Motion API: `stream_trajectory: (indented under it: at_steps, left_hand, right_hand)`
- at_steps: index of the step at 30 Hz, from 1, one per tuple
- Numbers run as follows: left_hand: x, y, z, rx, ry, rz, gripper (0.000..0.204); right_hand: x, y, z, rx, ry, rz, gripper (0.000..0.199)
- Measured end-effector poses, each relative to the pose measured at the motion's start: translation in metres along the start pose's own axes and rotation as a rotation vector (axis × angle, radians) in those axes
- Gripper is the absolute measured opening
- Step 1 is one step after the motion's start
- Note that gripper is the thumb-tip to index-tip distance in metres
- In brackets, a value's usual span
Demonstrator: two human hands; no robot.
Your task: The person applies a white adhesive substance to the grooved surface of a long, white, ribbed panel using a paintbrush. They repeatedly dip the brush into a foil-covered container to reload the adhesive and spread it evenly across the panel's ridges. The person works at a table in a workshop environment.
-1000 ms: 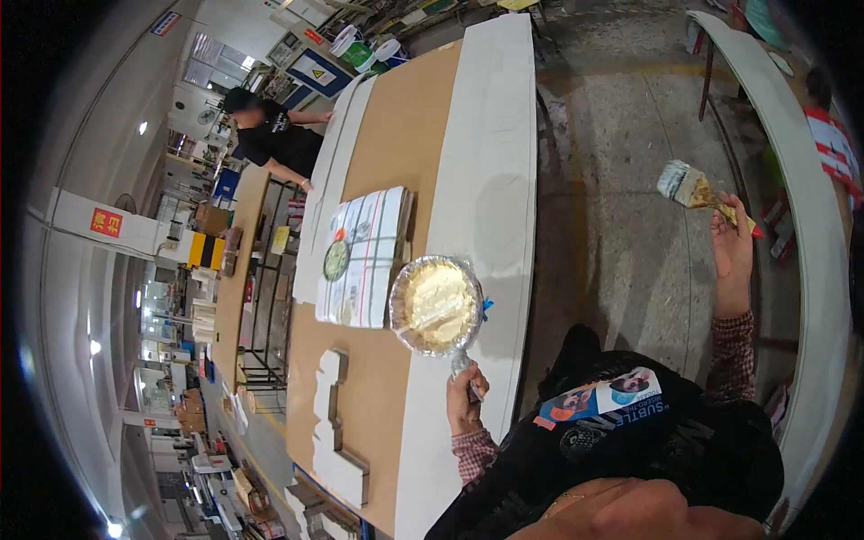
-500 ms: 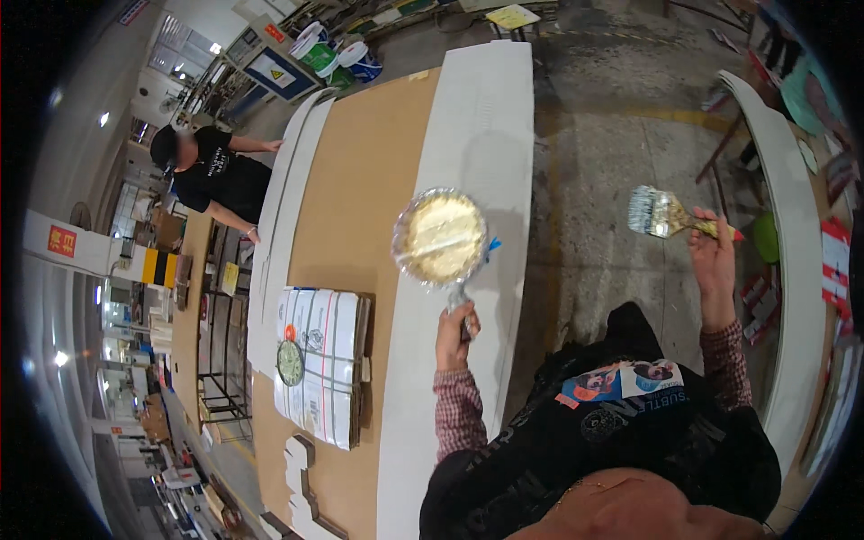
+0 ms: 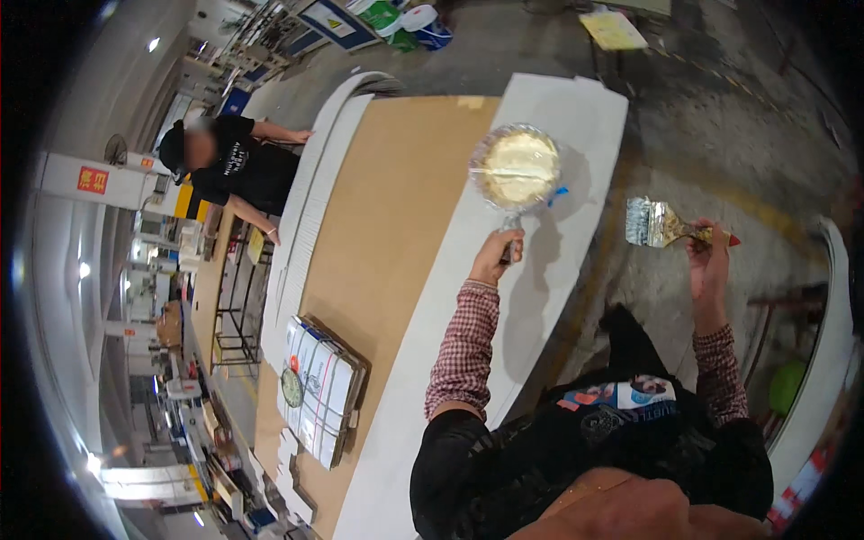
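My left hand (image 3: pixel 497 256) is closed around the handle of a saucepan (image 3: pixel 515 171), which is lined with clear plastic and holds a pale cream paste. A flat strip appears to cross the pan's top, and a small blue bit shows at its side. The pan is over the far part of a long white sheet (image 3: pixel 450 346). Off to the right, above the floor, my right hand (image 3: pixel 708 261) grips the handle of a wide paintbrush (image 3: pixel 662 223). Its bristles point left and look coated in whitish paste; the brush is apart from the pan and the sheet.
Left of the white sheet lies brown board (image 3: pixel 396 189), bearing a strapped bundle (image 3: pixel 319 391) with a greenish round thing (image 3: pixel 292 388) on it. Cut white pieces (image 3: pixel 292 481) lie nearby. A person in black (image 3: pixel 238 166) touches the table's far-left side. Buckets (image 3: pixel 423 27) stand beyond.
My left arm has stretched forward, carrying the pan nearer the sheet's far end. My right hand still holds the brush at the right. The whole view has turned and shifted.
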State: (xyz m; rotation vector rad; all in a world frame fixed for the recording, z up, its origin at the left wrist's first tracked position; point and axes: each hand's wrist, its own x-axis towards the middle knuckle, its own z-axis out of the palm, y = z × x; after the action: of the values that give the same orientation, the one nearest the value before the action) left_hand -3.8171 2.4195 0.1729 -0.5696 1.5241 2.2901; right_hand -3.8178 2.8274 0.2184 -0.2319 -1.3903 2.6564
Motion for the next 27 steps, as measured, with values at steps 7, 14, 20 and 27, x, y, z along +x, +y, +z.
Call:
stream_trajectory:
  at_steps: [7, 14, 20, 27]
  left_hand:
    - [0.104, 0.038, -0.027, 0.064, 0.014, -0.055, 0.013]
    - [0.159, 0.046, -0.059, 0.109, -0.042, -0.080, 0.017]
    - [0.165, 0.057, -0.058, 0.158, 0.026, -0.106, 0.029]
    - [0.126, -0.019, -0.089, -0.457, 0.847, 0.335, 0.042]
  right_hand:
    - [0.184, 0.016, 0.129, -0.245, -0.360, -0.188, 0.031]
    - [0.290, 0.131, 0.271, -0.624, -0.626, -0.230, 0.025]
    - [0.305, 0.212, 0.308, -1.064, -0.804, -0.455, 0.034]
    - [0.307, 0.241, 0.328, -1.131, -0.873, -0.498, 0.037]
